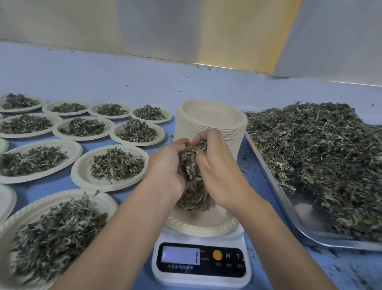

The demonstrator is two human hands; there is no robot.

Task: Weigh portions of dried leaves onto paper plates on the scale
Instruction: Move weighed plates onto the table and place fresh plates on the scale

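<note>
Over white digital scale (200,278) and its beige paper plate (202,227): clump of dried green leaves (192,179) clasped by curled fingers (205,134) of left hand (165,165) and right hand (220,167). Leftward, many filled plates (76,170) done; heaped steel tray (349,243) remaining.

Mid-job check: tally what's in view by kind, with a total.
Scale: 1
Plate on scale: 1
Filled plates: 14, some cut off at left
Plate stack: 1
Tray: 1
Leaf handful: 1
Total: 19
</note>
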